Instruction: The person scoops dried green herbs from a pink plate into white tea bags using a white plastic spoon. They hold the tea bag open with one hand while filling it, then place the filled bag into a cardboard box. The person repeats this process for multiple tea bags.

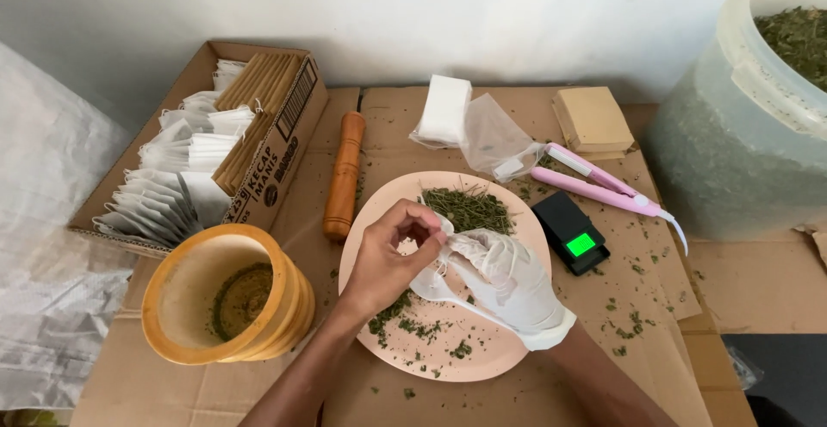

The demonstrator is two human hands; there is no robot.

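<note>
Now: a small sachet held open over the plate of dried herb

A small white filter sachet [438, 250] is held between both hands above the pink plate [362, 220]. The bare left hand [388, 259] is curled, its thumb and forefinger pinched on the sachet's upper edge near the mouth. The gloved right hand [508, 276], in a white glove, is half closed around the lower part of the sachet and supports it from beneath. Whether the mouth is already parted, or any herb is inside, cannot be told, as it is hidden by the fingers.

The step in hand is judged to be the opening or filling of one sachet. A heap of dried green herb [469, 209] lies at the far side of the plate, just beyond the hands, with crumbs scattered on the near side. A pinch from the heap would be called for next, with the mouth kept apart by the other hand so that little is spilled.

Close by are a black pocket scale [570, 231], a pink heat sealer [603, 187], a wooden mortar [226, 293], a wooden pestle [345, 173] and a cardboard box [276, 147] of empty sachets
</note>
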